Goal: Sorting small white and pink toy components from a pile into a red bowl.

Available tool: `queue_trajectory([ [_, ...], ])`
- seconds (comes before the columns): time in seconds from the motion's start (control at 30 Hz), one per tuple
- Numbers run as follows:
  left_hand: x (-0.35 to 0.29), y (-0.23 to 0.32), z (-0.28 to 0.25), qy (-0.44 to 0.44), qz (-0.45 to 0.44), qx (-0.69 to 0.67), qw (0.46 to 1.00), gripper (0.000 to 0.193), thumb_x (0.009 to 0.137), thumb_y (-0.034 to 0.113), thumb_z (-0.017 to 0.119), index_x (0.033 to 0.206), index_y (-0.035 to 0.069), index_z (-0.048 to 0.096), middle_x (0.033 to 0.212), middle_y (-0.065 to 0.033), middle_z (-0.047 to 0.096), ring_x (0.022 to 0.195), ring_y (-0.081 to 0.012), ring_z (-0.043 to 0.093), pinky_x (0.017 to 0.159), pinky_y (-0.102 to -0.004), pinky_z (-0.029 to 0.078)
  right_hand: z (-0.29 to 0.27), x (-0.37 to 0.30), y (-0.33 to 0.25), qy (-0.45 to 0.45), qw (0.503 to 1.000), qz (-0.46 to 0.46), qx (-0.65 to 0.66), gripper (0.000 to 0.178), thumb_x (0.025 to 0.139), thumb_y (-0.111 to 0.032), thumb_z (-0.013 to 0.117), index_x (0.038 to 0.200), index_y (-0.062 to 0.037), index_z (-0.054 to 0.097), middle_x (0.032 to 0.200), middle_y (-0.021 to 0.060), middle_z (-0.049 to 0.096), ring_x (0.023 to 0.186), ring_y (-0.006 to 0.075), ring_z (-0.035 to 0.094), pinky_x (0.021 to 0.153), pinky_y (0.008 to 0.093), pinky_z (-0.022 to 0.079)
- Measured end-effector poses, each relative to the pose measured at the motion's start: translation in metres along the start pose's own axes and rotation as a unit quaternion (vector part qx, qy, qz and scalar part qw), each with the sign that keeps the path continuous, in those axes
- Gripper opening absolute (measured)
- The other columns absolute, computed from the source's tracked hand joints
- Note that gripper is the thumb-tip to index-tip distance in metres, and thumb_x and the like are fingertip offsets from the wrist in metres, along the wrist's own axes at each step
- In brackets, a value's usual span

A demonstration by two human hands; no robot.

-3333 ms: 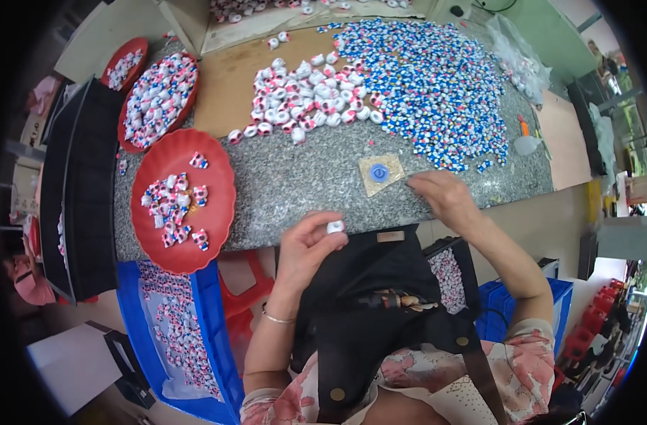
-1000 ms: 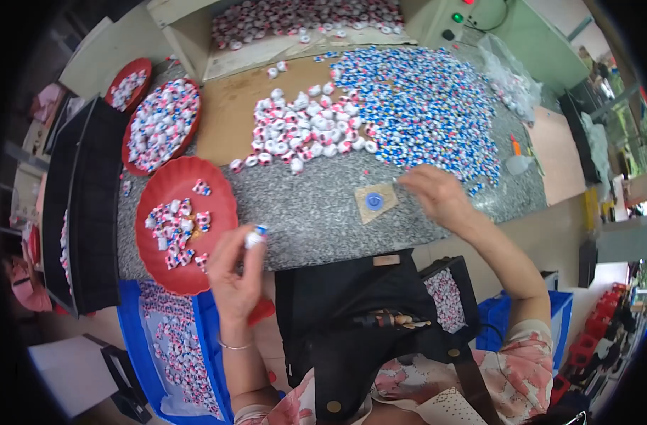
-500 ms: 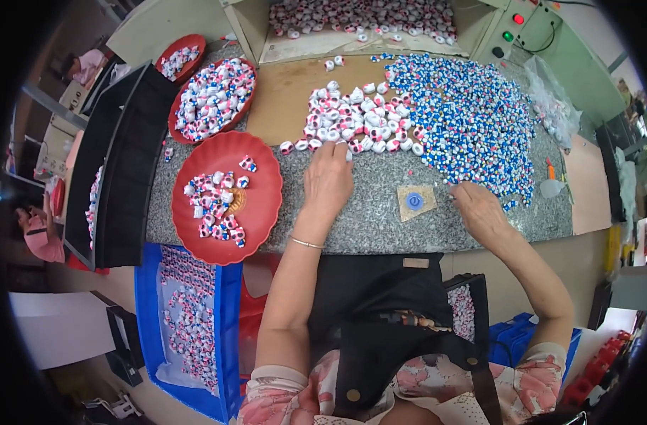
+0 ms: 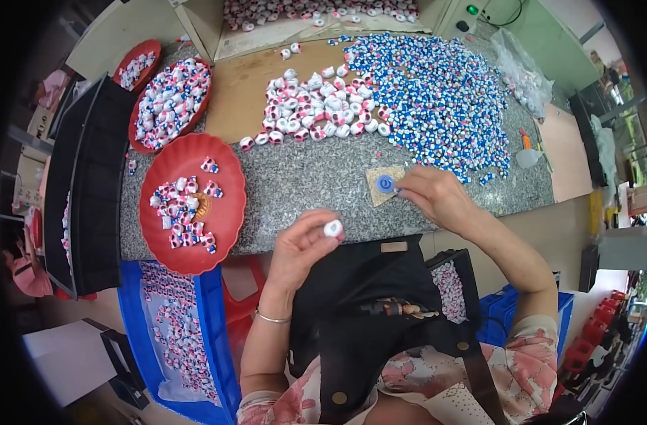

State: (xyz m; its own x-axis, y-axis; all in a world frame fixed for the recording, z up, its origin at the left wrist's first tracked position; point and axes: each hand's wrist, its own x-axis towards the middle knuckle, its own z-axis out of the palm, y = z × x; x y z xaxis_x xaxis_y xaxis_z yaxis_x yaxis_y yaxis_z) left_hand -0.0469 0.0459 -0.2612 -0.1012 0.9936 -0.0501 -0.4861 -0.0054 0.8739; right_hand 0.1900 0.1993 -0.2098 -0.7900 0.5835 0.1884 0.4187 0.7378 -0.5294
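Note:
My left hand (image 4: 300, 248) is closed on a white-and-pink toy head (image 4: 333, 228), held over the table's near edge with its round hole showing. My right hand (image 4: 444, 198) is pinched on a small blue piece (image 4: 398, 191), partly hidden by the fingertips. Those fingertips are right beside a round blue disc (image 4: 385, 183) on a beige square pad (image 4: 375, 197). Beyond my hands is a pile of similar toy heads (image 4: 316, 106), with a broad spread of small blue-and-white toy bodies (image 4: 437, 99) to its right.
On the left, a red scalloped plate (image 4: 228, 212) holds several joined figures, with a fuller red bowl (image 4: 141, 133) behind it. A black bin (image 4: 89, 184) stands further left. Below the table edge is a blue crate (image 4: 210, 312). An orange-handled tool (image 4: 527, 145) lies at right.
My left hand has come back from the heads pile toward me with one toy head. From the edge of the blue bodies, my right hand has moved left to the disc. The view has shifted.

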Motion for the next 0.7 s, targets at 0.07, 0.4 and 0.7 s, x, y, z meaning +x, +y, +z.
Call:
queue_trajectory([
  [0.07,-0.006,-0.001,0.002,-0.009,-0.021,-0.029,0.999,0.032,0.084,-0.011,0.062,0.114,-0.003,0.062,0.111,-0.0090,0.061,0.097,-0.0197,0.066,0.089,-0.0311,0.054,0.005,0.014,0.004,0.001,0.994,-0.058,-0.087,0.013,0.082,-0.006,0.067,0.095,-0.0039,0.068,0.082,0.0115,0.062,0.075,0.0315,0.063,0.064,0.0405,0.051],
  [0.4,0.010,-0.014,0.015,0.012,0.032,0.119,0.992,0.036,0.083,-0.012,0.065,0.117,-0.004,0.058,0.109,-0.0063,0.058,0.097,-0.0132,0.064,0.085,-0.0243,0.053,0.013,0.026,0.006,-0.067,0.985,-0.081,-0.138,0.014,0.074,0.001,0.063,0.088,-0.0029,0.064,0.077,0.0113,0.056,0.071,0.0316,0.061,0.060,0.0427,0.049],
  [0.7,0.032,-0.039,0.036,0.053,0.160,0.284,0.944,0.034,0.079,-0.012,0.069,0.110,-0.002,0.063,0.108,-0.0086,0.060,0.094,-0.0140,0.065,0.082,-0.0250,0.055,0.014,0.006,-0.012,0.004,0.881,0.264,0.392,0.019,0.087,-0.008,0.070,0.103,0.0015,0.069,0.087,0.0066,0.071,0.079,0.0104,0.066,0.071,0.0239,0.053],
])
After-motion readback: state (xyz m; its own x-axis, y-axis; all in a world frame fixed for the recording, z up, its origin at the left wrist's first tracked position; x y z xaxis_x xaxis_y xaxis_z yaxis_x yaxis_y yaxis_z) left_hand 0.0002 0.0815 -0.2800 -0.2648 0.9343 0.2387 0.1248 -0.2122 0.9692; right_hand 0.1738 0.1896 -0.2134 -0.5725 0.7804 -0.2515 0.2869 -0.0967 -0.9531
